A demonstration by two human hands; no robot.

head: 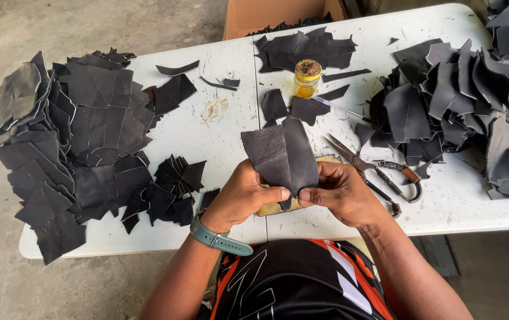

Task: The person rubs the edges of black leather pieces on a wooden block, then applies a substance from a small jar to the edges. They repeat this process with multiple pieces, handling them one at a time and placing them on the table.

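White and scuffed, the desk stands on a bare concrete floor and carries black leather cuttings on both sides. Nearest, the left hand and the right hand meet at the near edge, each pinching the lower end of two dark leather pieces held upright and overlapped along a middle seam. The thumbs press together at the bottom of that seam, just above a tan board lying under the hands. To do this join well, I judge the edges should stay aligned along the whole overlap, with firm, even thumb pressure worked up from the bottom so the seam does not slip or gape. Just right of the hands lie scissors, blades apart. Further out stands a small glue jar with a thin stick beside it. A flat pile spreads on the left, a curled heap on the right, and a cardboard box sits beyond the far edge.
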